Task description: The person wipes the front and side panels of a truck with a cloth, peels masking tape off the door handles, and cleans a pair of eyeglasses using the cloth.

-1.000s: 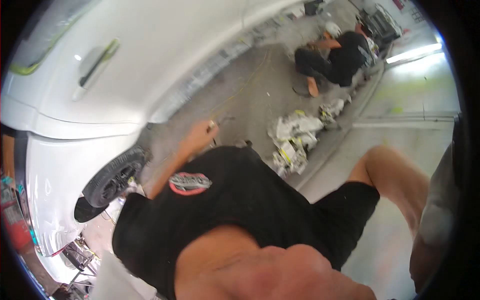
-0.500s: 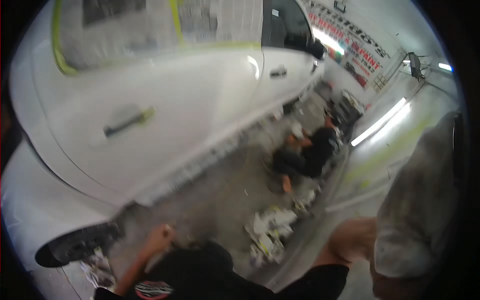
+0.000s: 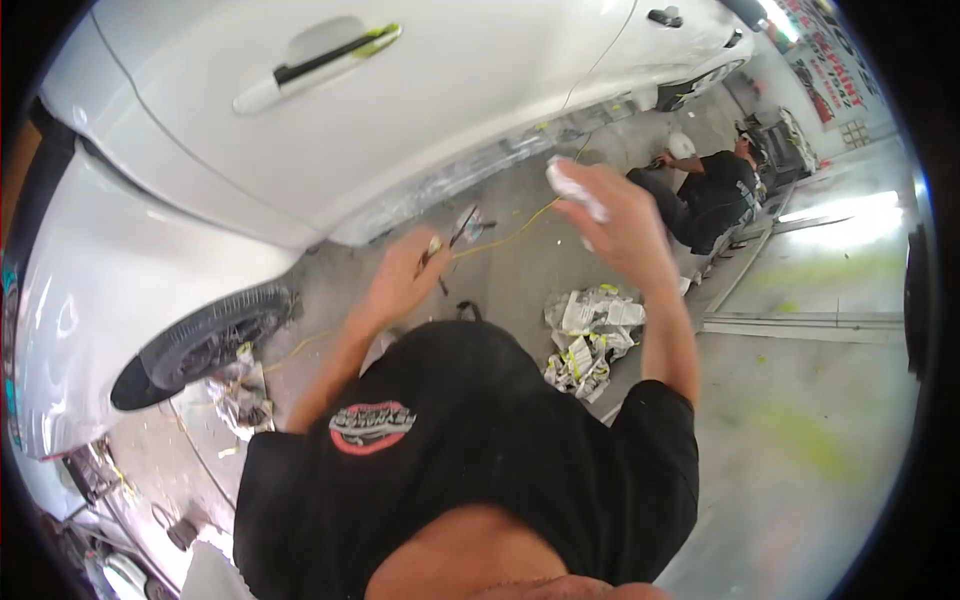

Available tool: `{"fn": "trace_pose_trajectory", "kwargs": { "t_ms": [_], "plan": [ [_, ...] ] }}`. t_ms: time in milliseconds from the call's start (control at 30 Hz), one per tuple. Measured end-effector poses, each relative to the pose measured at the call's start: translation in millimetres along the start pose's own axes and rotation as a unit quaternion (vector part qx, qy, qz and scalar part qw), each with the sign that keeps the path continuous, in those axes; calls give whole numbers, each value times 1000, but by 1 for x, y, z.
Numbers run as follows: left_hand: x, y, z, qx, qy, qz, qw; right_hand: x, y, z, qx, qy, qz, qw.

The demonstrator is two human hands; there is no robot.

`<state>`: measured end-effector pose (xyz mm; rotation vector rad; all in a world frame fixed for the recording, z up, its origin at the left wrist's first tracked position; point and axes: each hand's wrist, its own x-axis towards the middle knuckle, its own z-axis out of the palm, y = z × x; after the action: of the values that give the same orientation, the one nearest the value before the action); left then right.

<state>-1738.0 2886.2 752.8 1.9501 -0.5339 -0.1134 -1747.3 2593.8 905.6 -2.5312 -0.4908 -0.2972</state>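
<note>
My left hand is low in front of my chest, its fingers closed on what looks like a pair of glasses with thin dark arms and a clear lens. Part of them is hidden by the fingers. Further right and higher, my right hand is closed around a crumpled white cloth; motion blurs it a little. The two hands are apart, both over the floor beside a white car. Neither touches the car.
Masking paper and plastic lie crumpled on the floor, with another heap near the wheel. A yellow cord crosses the floor. Another person in black sits low beside the car. A pale wall stands at right.
My view has tilted down toward my chest. My right hand has come down and forward from beside my head with the cloth. My left hand has risen in view.
</note>
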Motion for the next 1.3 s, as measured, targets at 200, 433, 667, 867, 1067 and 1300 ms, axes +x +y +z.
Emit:
{"fn": "trace_pose_trajectory", "kwargs": {
  "t_ms": [200, 433, 667, 867, 1067, 1300],
  "plan": [
    [42, 26, -6, -8, -59, 60, 996, -13, 38, 114, 304, -97, 70, 945],
    [24, 17, 21, -31, -110, 51, 992, -45, 39, 146, 448, -78, 99, 885],
    [1, 9, 43, -119, -194, -61, 972, -65, 38, 140, 506, -80, 125, 850],
    [-4, -6, 68, -259, 11, -156, 953, -83, 62, 144, 428, 13, 139, 893],
    [3, -59, 58, -415, 107, -246, 869, -99, 80, 127, 387, 83, 201, 896],
    [-5, -101, 73, -418, 66, -189, 886, -101, 86, 123, 415, 90, 220, 878]
  ]
}}
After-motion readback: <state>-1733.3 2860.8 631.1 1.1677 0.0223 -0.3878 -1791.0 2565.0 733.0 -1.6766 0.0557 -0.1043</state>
